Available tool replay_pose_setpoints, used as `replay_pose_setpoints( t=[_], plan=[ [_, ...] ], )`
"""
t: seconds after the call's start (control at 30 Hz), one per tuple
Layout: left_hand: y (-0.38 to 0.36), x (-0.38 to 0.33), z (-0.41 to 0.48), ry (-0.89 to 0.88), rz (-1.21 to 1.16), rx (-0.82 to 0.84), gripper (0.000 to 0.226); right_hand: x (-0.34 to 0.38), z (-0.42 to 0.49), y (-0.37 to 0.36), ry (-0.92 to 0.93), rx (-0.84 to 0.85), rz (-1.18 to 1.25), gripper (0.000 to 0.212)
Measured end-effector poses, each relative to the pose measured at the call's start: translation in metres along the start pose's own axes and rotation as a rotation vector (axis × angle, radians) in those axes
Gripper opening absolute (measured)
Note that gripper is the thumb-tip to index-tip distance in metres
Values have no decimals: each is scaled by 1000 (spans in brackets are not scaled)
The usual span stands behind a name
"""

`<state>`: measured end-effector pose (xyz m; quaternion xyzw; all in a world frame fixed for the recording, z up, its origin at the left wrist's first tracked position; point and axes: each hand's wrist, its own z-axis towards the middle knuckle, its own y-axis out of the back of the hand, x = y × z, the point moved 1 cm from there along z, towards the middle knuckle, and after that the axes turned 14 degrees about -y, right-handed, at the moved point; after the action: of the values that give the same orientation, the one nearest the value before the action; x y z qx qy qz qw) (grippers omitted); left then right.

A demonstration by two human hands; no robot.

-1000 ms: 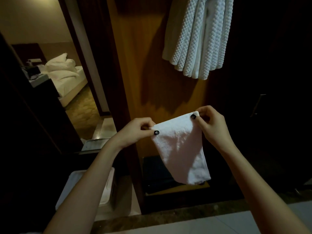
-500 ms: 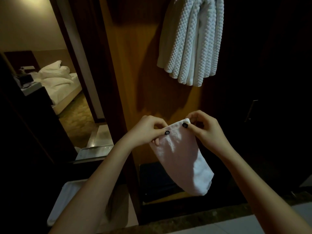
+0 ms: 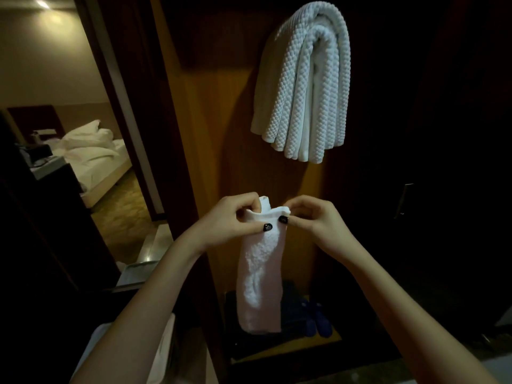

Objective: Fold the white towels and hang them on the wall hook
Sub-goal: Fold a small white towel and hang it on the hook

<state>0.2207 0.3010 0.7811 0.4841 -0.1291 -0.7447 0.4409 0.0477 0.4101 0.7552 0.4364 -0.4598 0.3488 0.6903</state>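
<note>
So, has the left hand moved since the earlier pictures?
Yes. Judged against the hung waffle towel, the left hand has moved right, closer to the right hand, narrowing the small white towel they pinch.

Dark glossy polish on thumbnails of left hand (image 3: 228, 221) and right hand (image 3: 318, 224).

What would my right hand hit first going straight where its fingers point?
Likely the left hand, just past the top edge of the small white towel that the right hand pinches.

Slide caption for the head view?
Mid-fold: left hand and right hand pinch a narrow-folded white towel below a hung waffle towel.
</note>
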Motion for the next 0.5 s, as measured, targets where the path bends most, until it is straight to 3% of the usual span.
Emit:
replay_pose_setpoints(
  t=[0.23,0.4,0.5],
  plan=[
    [2,-4,6,-103,-13,-67,31,11,20,-2,-73,104,114,6],
    [0,0,6,-138,24,-252,26,15,24,-3,-72,41,131,3],
    [-3,3,2,-124,-141,-367,28,19,24,-6,-35,-21,176,5]
  ],
)
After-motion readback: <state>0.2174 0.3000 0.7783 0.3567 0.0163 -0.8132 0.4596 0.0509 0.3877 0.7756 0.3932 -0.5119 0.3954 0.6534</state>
